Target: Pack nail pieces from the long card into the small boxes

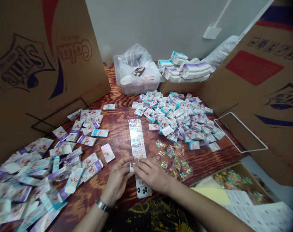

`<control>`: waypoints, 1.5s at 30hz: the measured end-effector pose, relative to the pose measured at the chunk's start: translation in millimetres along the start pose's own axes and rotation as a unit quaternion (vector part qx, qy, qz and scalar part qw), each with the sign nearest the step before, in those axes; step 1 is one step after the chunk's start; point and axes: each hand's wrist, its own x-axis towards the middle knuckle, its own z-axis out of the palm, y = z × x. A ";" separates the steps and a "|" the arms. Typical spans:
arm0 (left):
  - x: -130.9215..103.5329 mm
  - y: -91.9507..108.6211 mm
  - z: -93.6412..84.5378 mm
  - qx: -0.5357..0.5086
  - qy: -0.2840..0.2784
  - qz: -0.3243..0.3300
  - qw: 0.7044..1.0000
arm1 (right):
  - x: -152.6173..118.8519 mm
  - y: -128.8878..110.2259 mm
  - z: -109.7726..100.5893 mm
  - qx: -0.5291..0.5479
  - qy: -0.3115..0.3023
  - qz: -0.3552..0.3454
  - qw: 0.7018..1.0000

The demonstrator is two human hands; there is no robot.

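Note:
My left hand (117, 182), with a watch (102, 205) at its wrist, pinches a small white printed piece (132, 167). From the other side, my right hand (152, 174) has its fingers closed on the same piece; the fingers hide most of it, so I cannot tell whether it is a folded strip or a box end. Under my hands runs a row of printed sticker strips (138, 138), its near end (143, 190) showing dark round marks. Just left lies a flat pink-and-white box (108, 152). To the right are small clear bags of coloured beads (176, 158).
Many flat small boxes (73, 177) spread over the left side. Filled-looking boxes (177, 116) are heaped at the back right. Large cartons (23, 103) (262, 106) flank the table. Behind stand a bag-lined plastic tub (139, 88) and bundled boxes (194, 69). An open carton (238, 167) holds more bead bags.

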 end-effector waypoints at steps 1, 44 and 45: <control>-0.4 -1.0 1.3 0.002 -0.007 -0.010 1.000 | -3.4 0.9 -0.7 0.003 -0.007 0.000 1.000; -5.9 30.0 -24.2 -0.137 -0.033 -0.062 0.988 | 13.6 42.1 -20.8 0.026 0.020 -0.047 0.998; -6.4 29.4 -23.1 -0.136 -0.035 -0.063 0.988 | 13.7 42.4 -22.6 0.012 0.007 -0.069 0.998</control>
